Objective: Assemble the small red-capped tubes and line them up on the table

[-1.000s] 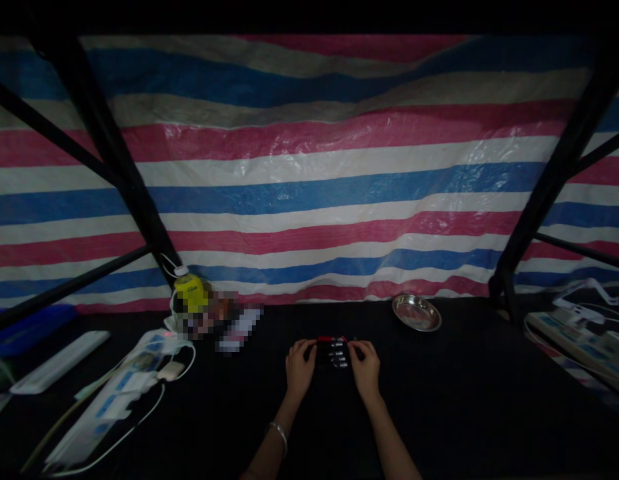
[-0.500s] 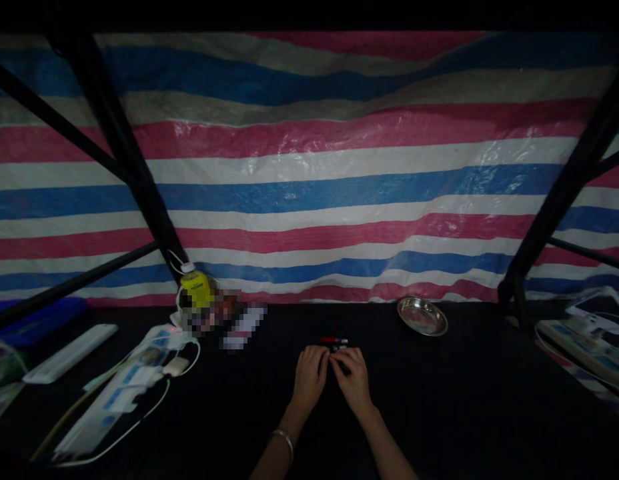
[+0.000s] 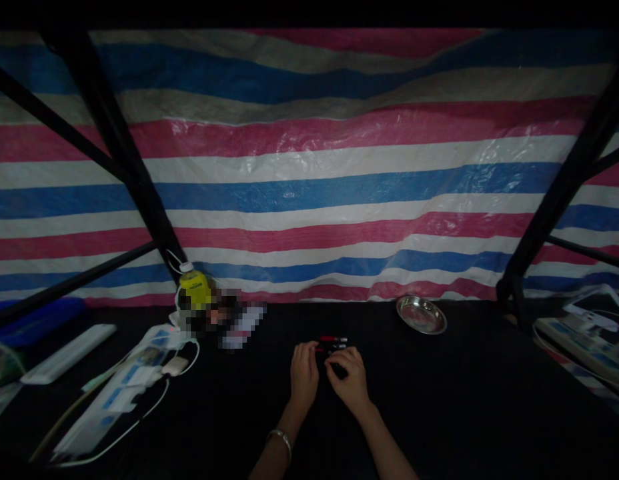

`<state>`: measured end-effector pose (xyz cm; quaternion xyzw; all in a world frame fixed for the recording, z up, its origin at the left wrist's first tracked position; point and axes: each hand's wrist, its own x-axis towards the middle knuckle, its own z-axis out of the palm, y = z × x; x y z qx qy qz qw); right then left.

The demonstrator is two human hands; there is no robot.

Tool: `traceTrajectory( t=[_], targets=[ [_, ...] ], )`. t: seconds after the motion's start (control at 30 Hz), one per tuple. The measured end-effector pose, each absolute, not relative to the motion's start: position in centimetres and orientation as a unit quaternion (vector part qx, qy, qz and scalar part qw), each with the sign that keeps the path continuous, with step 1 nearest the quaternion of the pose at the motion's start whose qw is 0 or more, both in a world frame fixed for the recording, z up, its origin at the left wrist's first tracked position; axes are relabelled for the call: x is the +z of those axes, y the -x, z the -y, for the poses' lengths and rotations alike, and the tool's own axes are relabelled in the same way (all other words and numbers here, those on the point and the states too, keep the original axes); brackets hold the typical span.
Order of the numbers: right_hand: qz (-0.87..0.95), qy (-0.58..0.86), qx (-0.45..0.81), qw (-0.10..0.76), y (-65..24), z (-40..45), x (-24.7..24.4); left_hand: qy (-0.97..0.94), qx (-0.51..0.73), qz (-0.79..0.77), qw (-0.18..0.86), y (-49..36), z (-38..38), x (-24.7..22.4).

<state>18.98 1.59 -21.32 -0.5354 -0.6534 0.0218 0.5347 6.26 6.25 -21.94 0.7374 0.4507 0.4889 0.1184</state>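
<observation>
Two slim red objects with silvery ends lie side by side on the black table just beyond my fingers: the farther red object (image 3: 333,339) and the nearer red object (image 3: 331,348). Their kind is too small to tell. My left hand (image 3: 304,373) has its fingers pressed together, the tips beside the red end of the nearer object. My right hand (image 3: 350,381) curls thumb and forefinger into a pinch just below the silvery end. Whatever either hand holds, if anything, does not show. A gap separates the two hands.
A shiny round metal dish (image 3: 421,315) stands at the back right. Leftward are a yellow bottle (image 3: 196,289), a white power strip (image 3: 117,393) with plugs and cables, and a blurred-out patch. Another power strip (image 3: 579,347) lies far right. Striped sheeting (image 3: 339,200) hangs behind.
My hands, whose fingertips met half a second ago, have moved apart. My left hand shifted slightly left, uncovering more of the nearer red object.
</observation>
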Motion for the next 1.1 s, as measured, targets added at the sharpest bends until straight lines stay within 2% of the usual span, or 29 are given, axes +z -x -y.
traceTrajectory(
  t=[0.23,0.73,1.1],
  targets=[
    [0.673,0.544,0.026,0.501,-19.01,-1.62,-21.40,-0.753,0.480,-0.431,0.128,-6.34,-6.19,-22.23],
    [0.687,0.541,0.013,0.485,-19.14,-1.70,-21.51,-0.723,0.486,-0.449,0.196,-6.30,-6.29,-22.27],
    [0.686,0.555,0.004,0.471,-19.14,-1.70,-21.57,-0.731,0.489,-0.435,0.190,-6.26,-6.31,-22.52]
  ],
)
